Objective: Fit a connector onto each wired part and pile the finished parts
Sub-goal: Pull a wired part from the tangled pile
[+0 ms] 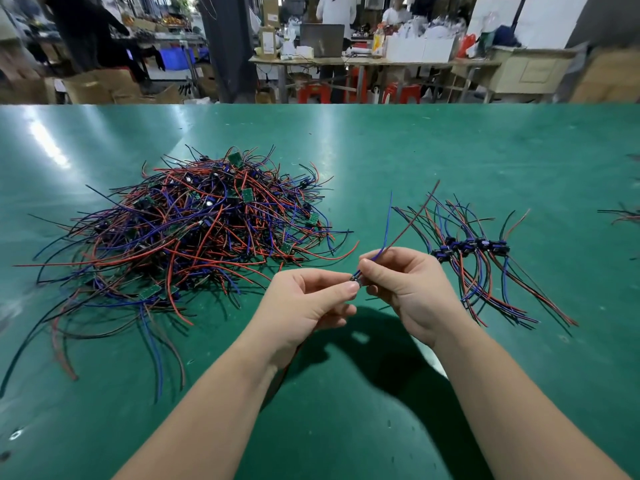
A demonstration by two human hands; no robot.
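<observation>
Green mat (415, 150) is covering the bench, glare streaking its far left. Behind it a cluttered workshop is showing a long table (346, 60), red stools (315, 93) and cardboard boxes (266, 39), labels too blurred to read. Left hand (308, 303) and right hand (408, 289) are both pinching one wired part (356, 279) above the mat, between the tangled heap (194, 230) on the left and the finished pile (474, 251) on the right.

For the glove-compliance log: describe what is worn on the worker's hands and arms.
Nothing is worn. The left hand and right hand are bare: no gloves, rings or finger cots show. The left forearm and right forearm are bare too, down to the frame's bottom edge, with no sleeve, watch or wrist strap in view.
</observation>
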